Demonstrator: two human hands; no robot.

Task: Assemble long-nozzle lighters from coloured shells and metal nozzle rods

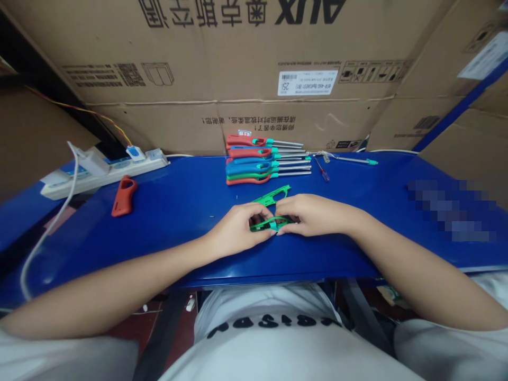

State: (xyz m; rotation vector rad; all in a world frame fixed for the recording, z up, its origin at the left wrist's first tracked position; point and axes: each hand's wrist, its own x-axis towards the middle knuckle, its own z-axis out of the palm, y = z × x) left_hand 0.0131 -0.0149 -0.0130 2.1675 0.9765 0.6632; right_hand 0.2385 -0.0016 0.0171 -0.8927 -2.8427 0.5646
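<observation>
Between my two hands, low over the blue table, is a green lighter shell half (262, 225) with a teal piece (273, 225) near its right end. My left hand (242, 226) is closed around its left part, thumb along the near side. My right hand (304, 214) pinches the right end, where a bit of metal shows by the fingers. Just beyond the hands lies another green shell half (273, 196) with an oval opening. Past it sits a stack of long-nosed lighters (254, 168) in red, blue and green, metal tubes pointing right. The fingers hide much of the held piece.
A screwdriver (323, 172) and a loose lighter tube (353, 160) with a teal tip lie right of the stack. At left are a red lighter handle (124, 196) and a white power strip (115, 172) with cables. A cardboard wall (178, 121) closes off the table's back.
</observation>
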